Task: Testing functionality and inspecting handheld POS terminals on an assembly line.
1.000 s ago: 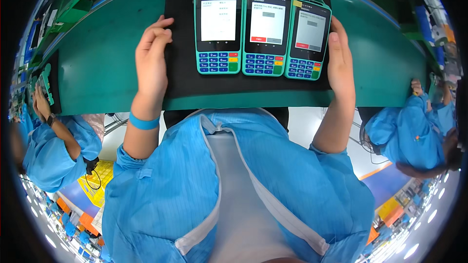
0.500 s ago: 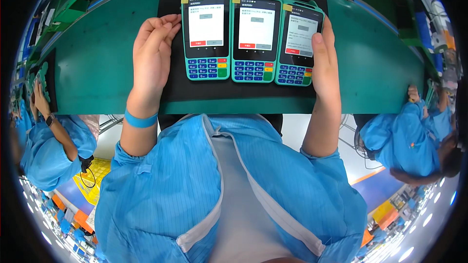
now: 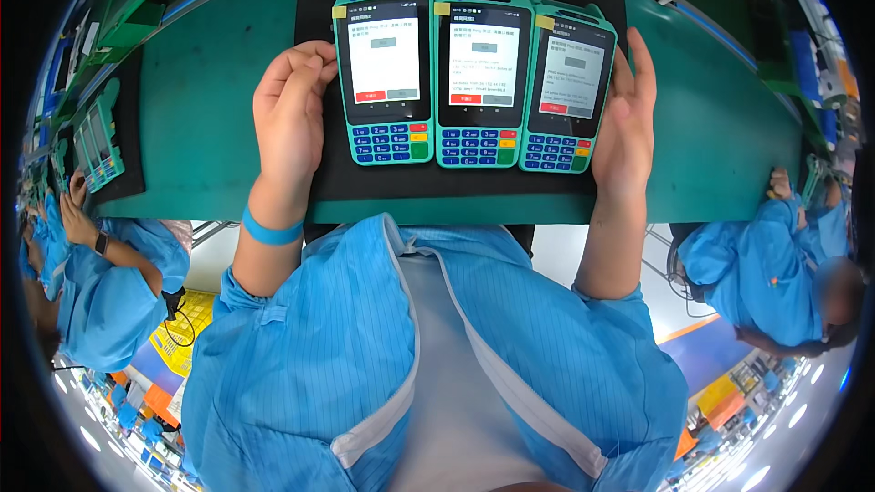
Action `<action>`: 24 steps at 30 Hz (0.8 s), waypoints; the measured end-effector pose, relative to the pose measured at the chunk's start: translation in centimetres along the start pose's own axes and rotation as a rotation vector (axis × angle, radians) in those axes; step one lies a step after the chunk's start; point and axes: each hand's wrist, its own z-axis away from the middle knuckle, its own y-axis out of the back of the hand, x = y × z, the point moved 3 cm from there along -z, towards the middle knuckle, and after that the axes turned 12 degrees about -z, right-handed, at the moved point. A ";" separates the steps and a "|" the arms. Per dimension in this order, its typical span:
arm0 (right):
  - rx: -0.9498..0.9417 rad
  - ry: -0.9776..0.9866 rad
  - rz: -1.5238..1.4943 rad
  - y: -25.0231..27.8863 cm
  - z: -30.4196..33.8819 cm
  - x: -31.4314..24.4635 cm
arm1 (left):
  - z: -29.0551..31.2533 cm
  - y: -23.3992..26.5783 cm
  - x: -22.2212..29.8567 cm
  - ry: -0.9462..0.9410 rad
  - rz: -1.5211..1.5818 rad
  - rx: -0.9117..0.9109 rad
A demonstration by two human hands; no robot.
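Three handheld payment terminals with teal cases lie side by side, screens facing up. Each has a lit white screen above blue keys and a small yellow tag at its top left corner. Beside the left terminal (image 3: pixel 386 68), my left hand (image 3: pixel 290 109) is loosely closed, thumb against the bent fingers, the fingertips at the case's edge. The middle terminal (image 3: pixel 481 73) has no hand on it. Along the right edge of the right terminal (image 3: pixel 567 82), which is slightly tilted, my right hand (image 3: pixel 627 128) is open with its fingers stretched upward.
Under the terminals is a black mat (image 3: pixel 365 184) on a green workbench (image 3: pixel 711 146). Another person in blue (image 3: pixel 118 282) sits at the left with more terminals (image 3: pixel 96 146) on the bench. A further person (image 3: pixel 766 264) is at the right. Behind the left person stands a yellow crate (image 3: pixel 187 328).
My right thumb has come off the right terminal's screen, and that hand has shifted outward. Lines of text now show on the middle terminal's screen. My left hand stays beside the left terminal.
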 end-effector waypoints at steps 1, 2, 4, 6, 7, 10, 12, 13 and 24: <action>-0.009 -0.001 -0.050 -0.2 0.0 0.0 | 0.0 0.1 0.2 -0.025 -0.014 -0.018; 0.000 0.001 -0.044 -0.4 -0.1 0.1 | 0.0 0.2 0.3 -0.029 -0.042 -0.017; 0.007 0.009 -0.016 -0.5 -0.3 0.0 | 0.2 0.7 0.6 -0.038 -0.113 -0.020; -0.009 0.019 0.008 -0.7 -0.5 0.0 | 0.7 1.7 1.0 -0.056 -0.197 -0.030; -0.017 0.026 0.030 -0.8 -0.6 0.0 | 1.1 2.3 1.3 -0.146 -0.376 0.002; -0.025 0.045 0.002 -0.7 -0.6 0.1 | 2.6 5.7 3.5 -0.397 -1.169 0.088; -0.009 0.051 -0.016 -0.7 -0.6 0.2 | 4.0 7.5 4.2 -0.562 -1.652 0.089; -0.003 0.052 -0.021 -0.6 -0.5 0.2 | 4.9 8.4 4.4 -0.531 -1.717 0.022; 0.047 0.065 -0.095 1.5 -0.7 0.8 | 6.9 14.7 5.8 -0.577 -1.893 -0.386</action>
